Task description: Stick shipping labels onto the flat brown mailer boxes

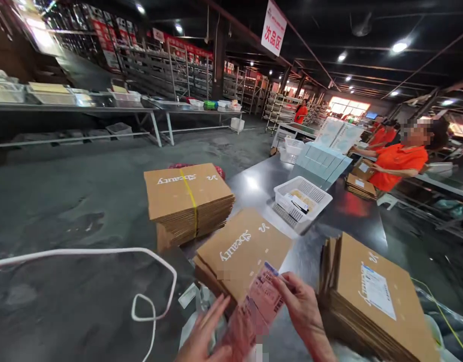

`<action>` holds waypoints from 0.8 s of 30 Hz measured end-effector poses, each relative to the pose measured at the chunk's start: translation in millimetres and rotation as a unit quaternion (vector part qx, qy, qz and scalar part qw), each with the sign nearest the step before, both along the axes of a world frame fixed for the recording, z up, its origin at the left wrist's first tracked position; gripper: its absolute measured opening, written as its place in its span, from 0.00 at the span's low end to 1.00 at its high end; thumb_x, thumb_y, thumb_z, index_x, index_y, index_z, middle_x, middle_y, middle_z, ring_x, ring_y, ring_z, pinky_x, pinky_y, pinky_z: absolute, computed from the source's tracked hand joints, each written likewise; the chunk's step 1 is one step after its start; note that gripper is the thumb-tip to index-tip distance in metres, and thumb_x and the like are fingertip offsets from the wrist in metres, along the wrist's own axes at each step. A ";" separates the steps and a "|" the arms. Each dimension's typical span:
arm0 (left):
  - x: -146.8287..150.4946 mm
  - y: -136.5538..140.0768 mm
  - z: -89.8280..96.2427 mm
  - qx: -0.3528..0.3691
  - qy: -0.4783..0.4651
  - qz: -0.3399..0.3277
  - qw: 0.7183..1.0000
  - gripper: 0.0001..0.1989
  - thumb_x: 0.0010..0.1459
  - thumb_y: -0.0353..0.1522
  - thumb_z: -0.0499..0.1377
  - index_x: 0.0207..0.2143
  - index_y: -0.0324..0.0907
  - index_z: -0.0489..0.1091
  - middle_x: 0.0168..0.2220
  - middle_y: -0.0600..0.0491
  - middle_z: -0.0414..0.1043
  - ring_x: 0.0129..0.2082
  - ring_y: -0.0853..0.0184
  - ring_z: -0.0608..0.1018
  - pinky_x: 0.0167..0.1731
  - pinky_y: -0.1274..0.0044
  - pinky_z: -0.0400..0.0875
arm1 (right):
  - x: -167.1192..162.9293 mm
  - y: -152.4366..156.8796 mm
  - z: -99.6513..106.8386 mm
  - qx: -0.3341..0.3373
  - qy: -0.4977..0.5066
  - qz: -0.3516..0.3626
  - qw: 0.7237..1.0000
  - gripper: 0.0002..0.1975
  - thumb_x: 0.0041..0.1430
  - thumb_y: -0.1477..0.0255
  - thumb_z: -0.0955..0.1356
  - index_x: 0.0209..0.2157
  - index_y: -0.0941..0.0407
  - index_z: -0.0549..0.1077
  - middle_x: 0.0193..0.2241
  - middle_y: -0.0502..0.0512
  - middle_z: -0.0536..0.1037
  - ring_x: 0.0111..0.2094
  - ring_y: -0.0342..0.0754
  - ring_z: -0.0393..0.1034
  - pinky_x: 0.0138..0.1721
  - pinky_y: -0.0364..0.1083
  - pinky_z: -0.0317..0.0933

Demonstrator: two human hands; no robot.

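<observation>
My right hand (pixel 302 309) pinches the upper right corner of a pinkish shipping label (pixel 267 296) printed with text and barcodes. The label lies over the near edge of a flat brown cardboard box (pixel 246 246) with white "Sbeauty" lettering. My left hand (pixel 204 332) has its fingers stretched out beside the near left edge of that box; whether it touches the cardboard or label is unclear. On the right, another white label (pixel 378 291) sits on the top box of a stack of flattened boxes (pixel 382 327).
A strapped bundle of flattened boxes (pixel 189 201) stands at the left. White baskets (pixel 302 198) and blue-grey boxes (pixel 321 163) are further along the metal table (pixel 250 183). A co-worker in orange (pixel 400 161) handles boxes at right. A white cable (pixel 156 251) hangs at left.
</observation>
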State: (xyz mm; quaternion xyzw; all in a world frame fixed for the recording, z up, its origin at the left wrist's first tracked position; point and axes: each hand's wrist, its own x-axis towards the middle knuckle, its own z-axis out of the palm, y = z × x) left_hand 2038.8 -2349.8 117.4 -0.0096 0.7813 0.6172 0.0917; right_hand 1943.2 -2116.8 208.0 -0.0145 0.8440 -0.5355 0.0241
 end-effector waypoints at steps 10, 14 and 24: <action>-29.6 -18.1 29.9 0.192 -0.024 -0.001 0.981 0.28 0.61 0.39 0.62 0.63 0.46 0.64 0.62 0.45 0.69 0.61 0.54 0.69 0.61 0.70 0.62 | 31.4 -81.2 -9.9 0.025 0.035 0.021 0.999 0.27 0.59 0.46 0.64 0.27 0.55 0.76 0.22 0.51 0.76 0.25 0.46 0.67 0.28 0.42 0.59; -39.4 -26.3 33.6 0.272 -0.073 0.021 0.959 0.42 0.56 0.42 0.66 0.67 0.43 0.51 0.51 0.43 0.75 0.45 0.57 0.79 0.46 0.70 0.73 | 33.9 -92.7 -24.4 0.017 0.019 0.021 0.999 0.27 0.58 0.45 0.65 0.24 0.56 0.75 0.21 0.52 0.75 0.25 0.46 0.67 0.27 0.42 0.58; -88.9 -34.3 43.6 0.168 -0.099 0.020 0.981 0.21 0.40 0.45 0.69 0.18 0.42 0.62 0.18 0.58 0.64 0.21 0.70 0.63 0.25 0.78 0.55 | 18.3 -93.3 -35.2 -0.031 -0.031 0.072 0.996 0.21 0.58 0.52 0.68 0.37 0.56 0.78 0.34 0.56 0.79 0.34 0.50 0.72 0.35 0.45 0.63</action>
